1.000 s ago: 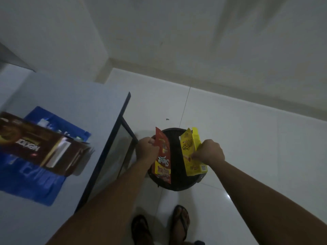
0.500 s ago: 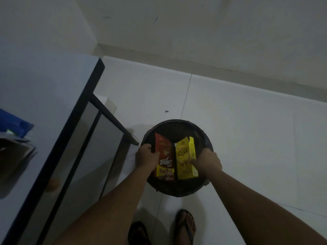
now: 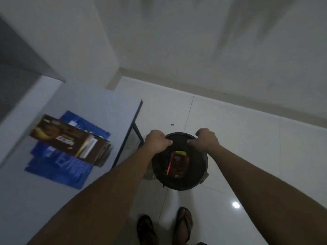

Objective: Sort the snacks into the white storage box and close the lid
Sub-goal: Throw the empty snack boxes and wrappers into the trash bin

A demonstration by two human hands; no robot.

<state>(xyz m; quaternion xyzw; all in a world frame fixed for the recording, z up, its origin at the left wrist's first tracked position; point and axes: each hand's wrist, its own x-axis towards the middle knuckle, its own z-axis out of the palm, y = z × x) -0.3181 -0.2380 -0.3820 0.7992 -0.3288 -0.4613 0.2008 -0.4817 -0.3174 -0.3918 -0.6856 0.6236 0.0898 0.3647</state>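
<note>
- A red snack packet [image 3: 178,162] lies inside a round black bin [image 3: 203,175] on the tiled floor [image 3: 247,138]; a yellow packet [image 3: 180,152] shows just behind its top edge
- The left hand [image 3: 158,142] curls its fingers over the bin's far rim; the right hand [image 3: 206,140] grips the same rim just beside it, fingers folded down
- Left of the bin stands a white table [image 3: 88,106]; on it a brown snack box [image 3: 70,140] rests on a blue bag [image 3: 62,167]
- Two sandalled feet [image 3: 184,225] stand below the bin

glossy floor tiles [image 3: 247,147], shiny red foil packet [image 3: 178,163], matt black plastic bin [image 3: 198,183], cardboard box [image 3: 70,140]
</note>
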